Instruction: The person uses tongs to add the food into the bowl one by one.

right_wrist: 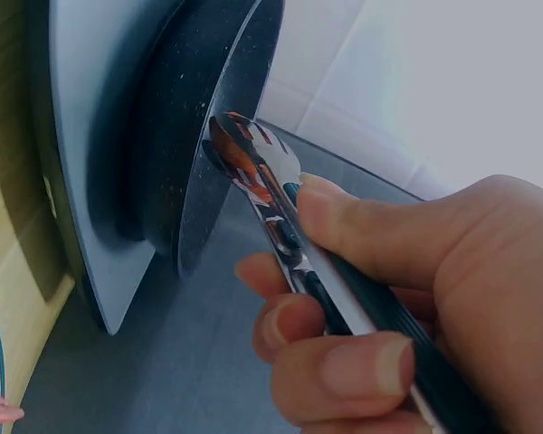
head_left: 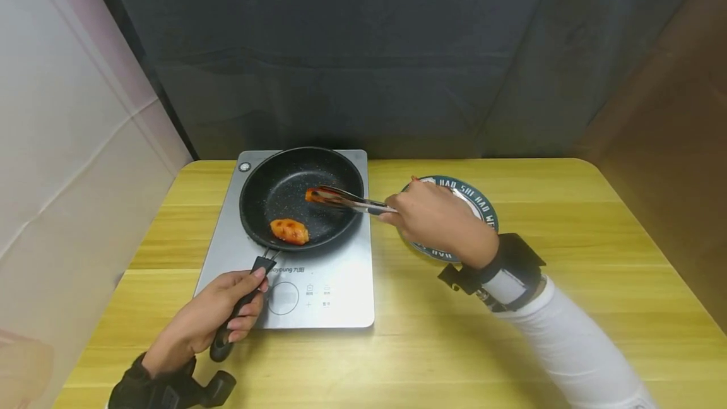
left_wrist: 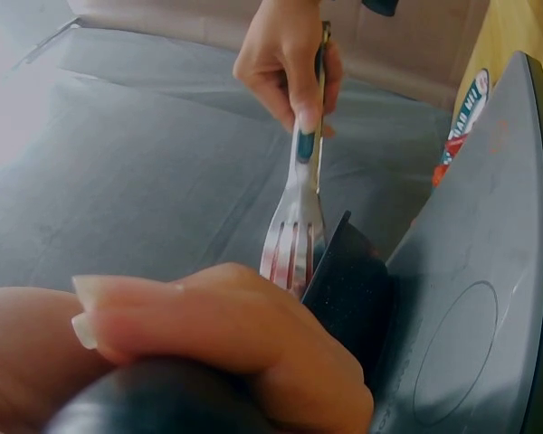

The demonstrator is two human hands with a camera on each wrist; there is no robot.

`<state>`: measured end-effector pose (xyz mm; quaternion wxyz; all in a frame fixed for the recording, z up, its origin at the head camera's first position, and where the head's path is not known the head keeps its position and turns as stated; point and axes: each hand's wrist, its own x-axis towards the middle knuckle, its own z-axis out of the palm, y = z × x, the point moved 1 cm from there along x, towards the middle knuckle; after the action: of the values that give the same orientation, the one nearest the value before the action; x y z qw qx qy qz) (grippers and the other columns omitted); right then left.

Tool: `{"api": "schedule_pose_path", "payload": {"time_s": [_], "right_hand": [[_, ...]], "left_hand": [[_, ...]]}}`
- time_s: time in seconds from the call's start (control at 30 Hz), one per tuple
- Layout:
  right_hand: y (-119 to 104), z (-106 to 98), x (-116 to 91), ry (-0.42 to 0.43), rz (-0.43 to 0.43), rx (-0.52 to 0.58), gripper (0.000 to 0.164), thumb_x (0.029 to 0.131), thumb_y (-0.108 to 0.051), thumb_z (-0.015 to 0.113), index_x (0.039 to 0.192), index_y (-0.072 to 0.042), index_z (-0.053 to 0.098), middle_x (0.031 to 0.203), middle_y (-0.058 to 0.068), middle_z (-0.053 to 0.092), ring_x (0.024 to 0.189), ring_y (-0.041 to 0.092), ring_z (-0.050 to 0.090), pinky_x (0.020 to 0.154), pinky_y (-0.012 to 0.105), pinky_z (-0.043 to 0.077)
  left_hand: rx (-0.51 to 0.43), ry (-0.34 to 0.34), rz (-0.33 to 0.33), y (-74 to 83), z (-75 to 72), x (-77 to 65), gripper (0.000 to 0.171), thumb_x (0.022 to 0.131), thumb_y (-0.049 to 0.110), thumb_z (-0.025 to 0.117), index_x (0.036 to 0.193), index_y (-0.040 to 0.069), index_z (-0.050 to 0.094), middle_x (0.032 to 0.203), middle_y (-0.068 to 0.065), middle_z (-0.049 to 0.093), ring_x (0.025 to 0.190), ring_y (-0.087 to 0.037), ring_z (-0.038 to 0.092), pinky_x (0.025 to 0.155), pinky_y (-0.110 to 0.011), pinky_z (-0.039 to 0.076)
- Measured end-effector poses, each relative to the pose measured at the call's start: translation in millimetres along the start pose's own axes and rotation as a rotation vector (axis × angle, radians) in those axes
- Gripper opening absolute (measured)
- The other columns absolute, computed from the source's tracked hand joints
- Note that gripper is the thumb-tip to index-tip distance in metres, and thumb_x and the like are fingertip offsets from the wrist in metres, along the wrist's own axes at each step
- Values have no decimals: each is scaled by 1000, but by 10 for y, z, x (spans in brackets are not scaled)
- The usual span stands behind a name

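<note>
My left hand (head_left: 227,308) grips the black handle (head_left: 241,302) of a frying pan (head_left: 307,172), which sits on a silver induction cooktop (head_left: 346,289). My right hand (head_left: 434,216) holds metal tongs (head_left: 363,204), their slotted ends (left_wrist: 292,244) reaching over the pan's right side. Between those ends is a reddish-orange piece of food (head_left: 312,195), mostly hidden by the metal in the right wrist view. One browned, glazed chicken wing (head_left: 289,231) lies in the near left part of the pan.
A plate with a dark green lettered rim (head_left: 485,207) stands on the wooden table (head_left: 545,207) right of the cooktop, partly under my right forearm; reddish food (right_wrist: 0,411) shows at its edge. A dark grey curtain (head_left: 352,49) hangs behind the table.
</note>
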<state>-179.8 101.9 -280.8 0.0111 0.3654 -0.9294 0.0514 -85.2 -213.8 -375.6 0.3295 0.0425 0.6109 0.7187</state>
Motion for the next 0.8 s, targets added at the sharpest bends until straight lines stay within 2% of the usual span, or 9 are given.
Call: {"api": "schedule_pose_path", "payload": {"time_s": [0.3, 0.57, 0.8], "right_hand": [[-91, 118, 246, 3, -22, 39, 31, 93, -29, 65, 67, -14, 59, 51, -6, 38, 46, 12, 42, 40, 24, 32], [-122, 237, 351, 0, 16, -6, 34, 93, -32, 65, 65, -16, 55, 52, -5, 39, 46, 13, 44, 39, 25, 32], [-151, 269, 487, 18, -2, -3, 35, 94, -32, 62, 65, -15, 53, 54, -6, 39, 47, 13, 46, 39, 26, 33]], "left_hand": [[-7, -5, 9, -16, -11, 1, 35, 106, 33, 36, 99, -2, 35, 64, 3, 35, 44, -5, 35, 39, -18, 35], [-15, -6, 4, -20, -6, -5, 35, 105, 33, 37, 98, -1, 36, 64, 3, 35, 44, -5, 34, 38, -18, 36], [-6, 1, 4, -12, -16, -4, 35, 105, 33, 37, 99, -2, 36, 64, 3, 35, 44, -5, 34, 39, -19, 36]]}}
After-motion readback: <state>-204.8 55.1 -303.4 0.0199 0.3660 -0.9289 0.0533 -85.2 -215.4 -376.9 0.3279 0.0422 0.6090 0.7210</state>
